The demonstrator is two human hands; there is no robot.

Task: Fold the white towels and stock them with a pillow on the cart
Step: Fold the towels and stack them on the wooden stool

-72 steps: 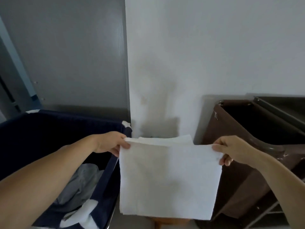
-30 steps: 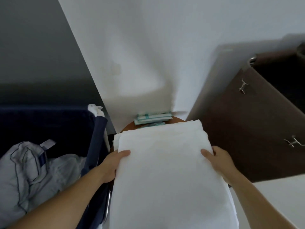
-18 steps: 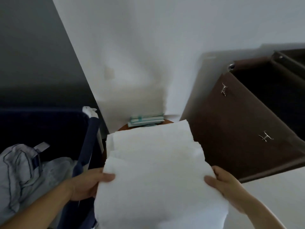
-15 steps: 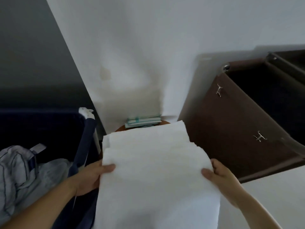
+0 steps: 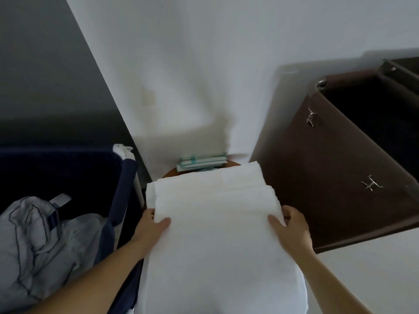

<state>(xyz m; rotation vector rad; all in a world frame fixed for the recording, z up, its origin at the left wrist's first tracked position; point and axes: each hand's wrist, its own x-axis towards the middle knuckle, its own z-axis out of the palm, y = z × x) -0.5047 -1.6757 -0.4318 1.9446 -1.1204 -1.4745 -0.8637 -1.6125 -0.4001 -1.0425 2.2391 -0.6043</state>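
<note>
A folded white towel (image 5: 217, 241) lies on top of a stack of white towels (image 5: 210, 180) in the middle of the view. My left hand (image 5: 150, 227) grips the top towel's left edge, thumb on top and fingers underneath. My right hand (image 5: 288, 230) grips its right edge the same way. The stack hides most of a round brown table (image 5: 170, 173) beneath it. No pillow is in view.
A dark blue fabric laundry bin (image 5: 122, 184) stands at the left with grey crumpled linen (image 5: 43, 241) inside. A brown cart bag (image 5: 335, 168) with metal clips stands at the right. Green-banded packets (image 5: 201, 163) lie at the table's back against the white wall.
The towel hung upright between my hands, then came down flat onto the stack. In the last half second both hands slid forward along its side edges.
</note>
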